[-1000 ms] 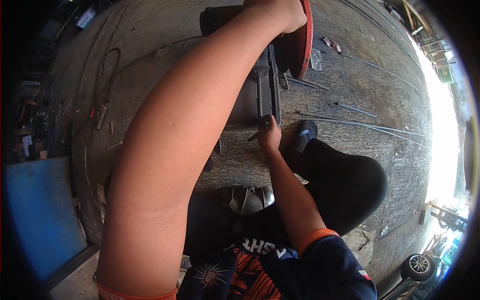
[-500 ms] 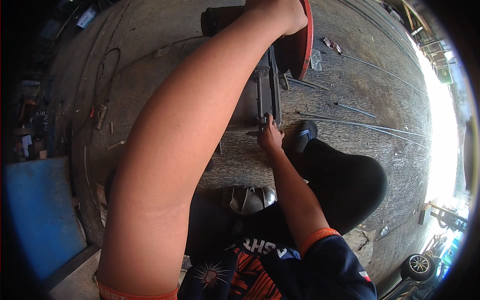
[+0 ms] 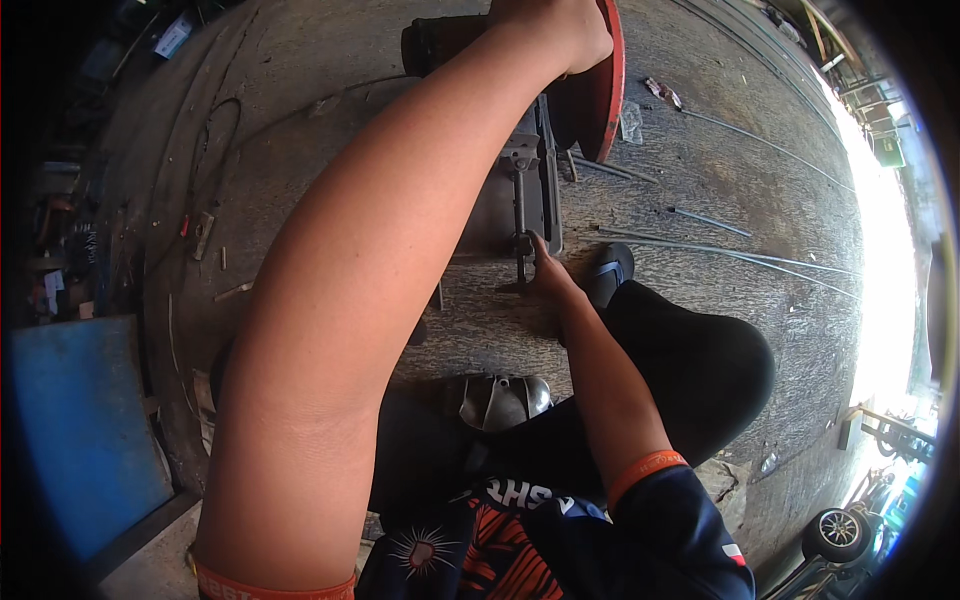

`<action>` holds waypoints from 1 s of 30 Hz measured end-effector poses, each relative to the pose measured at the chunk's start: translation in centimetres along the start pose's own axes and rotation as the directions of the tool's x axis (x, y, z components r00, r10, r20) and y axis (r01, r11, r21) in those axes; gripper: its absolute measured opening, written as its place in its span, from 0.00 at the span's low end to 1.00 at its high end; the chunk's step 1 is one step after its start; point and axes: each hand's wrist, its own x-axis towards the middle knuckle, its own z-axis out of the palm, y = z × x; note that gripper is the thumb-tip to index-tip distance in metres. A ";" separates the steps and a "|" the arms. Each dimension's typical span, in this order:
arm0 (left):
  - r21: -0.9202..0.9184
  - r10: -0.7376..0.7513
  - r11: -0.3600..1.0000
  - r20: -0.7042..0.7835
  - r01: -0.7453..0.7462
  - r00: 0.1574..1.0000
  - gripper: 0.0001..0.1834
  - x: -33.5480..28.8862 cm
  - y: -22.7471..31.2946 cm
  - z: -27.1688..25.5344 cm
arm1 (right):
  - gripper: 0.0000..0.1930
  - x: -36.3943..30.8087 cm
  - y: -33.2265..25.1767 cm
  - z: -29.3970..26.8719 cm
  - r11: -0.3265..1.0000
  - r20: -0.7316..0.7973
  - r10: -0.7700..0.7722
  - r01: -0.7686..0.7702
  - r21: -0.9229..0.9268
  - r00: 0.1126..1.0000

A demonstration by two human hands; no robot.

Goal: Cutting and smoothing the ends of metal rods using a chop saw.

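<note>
A cut-off saw with a red-edged round guard [image 3: 613,90] stands on the floor ahead of me. My left arm stretches up across the view to it, and my left hand [image 3: 575,35] is at the guard's top; its fingers are hidden. On the saw's dark metal base [image 3: 485,215] lies a clamp with a long screw rod [image 3: 519,190]. My right hand [image 3: 548,275] is closed at the near end of that rod, on the crank handle [image 3: 523,255], index finger and thumb side against it. My left forearm covers part of the saw.
A shiny rounded metal housing [image 3: 505,402] lies close to my legs. Thin metal rods [image 3: 700,243] lie on the worn floor at right, near my sandalled foot [image 3: 610,270]. A blue panel [image 3: 85,420] is at left, and a wheel [image 3: 838,533] at lower right.
My right hand has shifted slightly toward me and to the right, and its wrist has turned at the crank handle. My left arm has stayed nearly still.
</note>
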 end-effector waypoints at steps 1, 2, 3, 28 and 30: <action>-0.005 0.012 1.000 0.017 -0.012 1.000 0.24 0.0 -0.1 0.0 | 0.64 -0.1 0.2 0.3 1.000 0.000 -0.001 0.001 0.004 1.000; -0.010 0.024 1.000 0.032 -0.023 0.999 0.24 -0.1 -0.1 0.0 | 0.65 -0.1 0.4 0.4 1.000 0.002 0.010 -0.010 0.002 1.000; -0.011 0.025 1.000 0.029 -0.025 0.999 0.24 -0.1 -0.1 0.0 | 0.65 -0.1 0.5 0.5 1.000 -0.003 -0.005 0.005 0.006 1.000; -0.145 0.131 0.980 -0.049 -0.137 0.990 0.18 1.8 -0.7 -0.4 | 0.17 6.6 7.5 -19.2 0.888 -0.312 0.268 -0.359 -0.287 0.912; -0.167 0.131 0.974 -0.145 -0.155 0.981 0.18 0.9 -0.5 0.2 | 0.17 5.7 10.7 -15.8 0.851 -0.476 0.437 -0.522 -0.056 0.763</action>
